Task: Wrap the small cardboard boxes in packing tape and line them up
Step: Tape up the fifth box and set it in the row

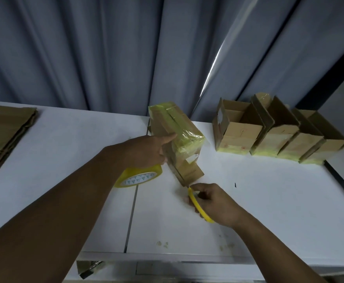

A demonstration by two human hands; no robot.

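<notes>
We're at the cut-off step, by our reading. The box in hand sits mid-table, tipped up, w/ yellowish tape already over its far end and its open flaps pointing back toward us.

The hands are apart, one on each side of the box:
- **L hand:** steadies the box, index finger laid straight along its side. The other fingers seem to curl on the tape roll just below, but the view there is poor.
- **R hand:** clamped on a yellow-handled cutter, possibly scissors, w/ its tip right at the near corner of the flaps.

Four more boxes stand in a row at the back right of the table. They touch side to side, tops open, w/ tape showing along their bases. A stack of flat cardboard lies far left, well apart from the work.

For the next move, we think three things are needed:
- Cut the tape clean near the box, w/ the L hand keeping the strip taut so the blade bites.
- Rub the loose end down flat.
- Set the box, flaps up, at the near-left end of the row, flush w/ the others.

The blade is near the flap edge, so it needs a careful angle to avoid nicking the cardboard.
</notes>
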